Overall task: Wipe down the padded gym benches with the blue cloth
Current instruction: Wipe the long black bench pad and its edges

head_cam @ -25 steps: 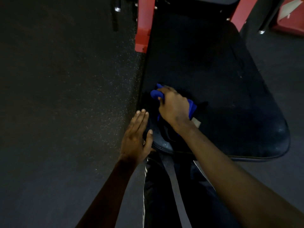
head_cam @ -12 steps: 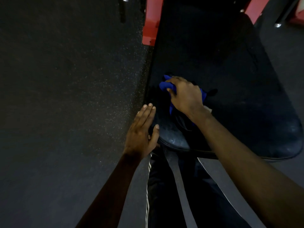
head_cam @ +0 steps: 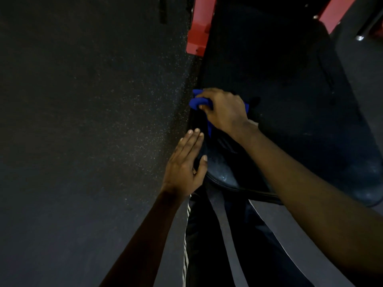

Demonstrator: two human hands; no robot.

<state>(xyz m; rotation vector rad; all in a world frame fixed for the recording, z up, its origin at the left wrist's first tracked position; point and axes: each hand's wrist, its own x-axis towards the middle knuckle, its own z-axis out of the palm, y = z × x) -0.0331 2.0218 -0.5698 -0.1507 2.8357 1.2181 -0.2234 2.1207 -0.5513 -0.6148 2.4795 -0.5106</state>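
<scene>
Along the left edge of the padded bench (head_cam: 290, 90), my right hand (head_cam: 224, 112) holds the blue cloth (head_cam: 195, 101) bunched under curled fingers (head_cam: 209, 93), pressing it onto the black vinyl. Over the last second the cloth has slid from a little inside the pad out to this edge, and a blue fold now pokes past my fingertips toward the floor (head_cam: 83, 100). My left hand (head_cam: 184, 168) has hardly shifted. Its fingers are straight and together against the near left corner of the pad, thumb lying on top, holding nothing.

I judge this stroke to be finishing at the edge, so the near left strip is getting covered. The wide middle, the right side and the far end by the red frame (head_cam: 199, 27) look left to wipe, so the next pass probably wants to travel back right or farther up.
</scene>
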